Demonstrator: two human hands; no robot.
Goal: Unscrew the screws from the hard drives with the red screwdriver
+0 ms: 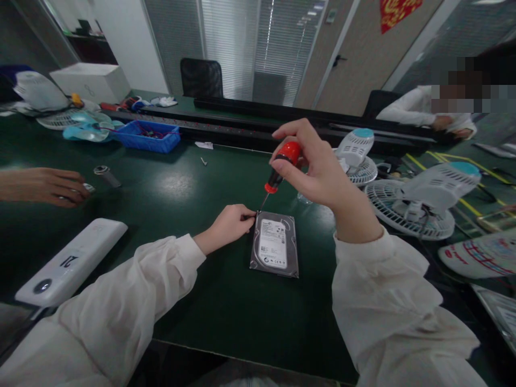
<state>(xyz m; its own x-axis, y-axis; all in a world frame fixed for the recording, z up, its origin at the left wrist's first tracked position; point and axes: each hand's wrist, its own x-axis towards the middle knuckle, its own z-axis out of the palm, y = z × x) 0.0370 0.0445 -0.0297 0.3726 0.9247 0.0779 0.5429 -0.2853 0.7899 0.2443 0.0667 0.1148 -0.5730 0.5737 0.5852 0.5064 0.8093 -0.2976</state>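
Note:
A hard drive [274, 244] with a white label lies flat on the dark green table [226, 301] in front of me. My right hand [318, 169] is closed round the red handle of a screwdriver [281, 167], whose tip meets the drive's far left corner. My left hand [230, 224] is curled shut beside that corner, fingertips pinched at the drive's edge near the screwdriver tip. What the fingertips pinch is too small to see.
Another person's hand [44, 185] rests at the left near a metal cylinder [107, 176]. A white device [70, 262] lies front left. A blue bin [147, 135] sits at the back. White fans [423, 204] stand at the right, where a seated person [427, 107] works.

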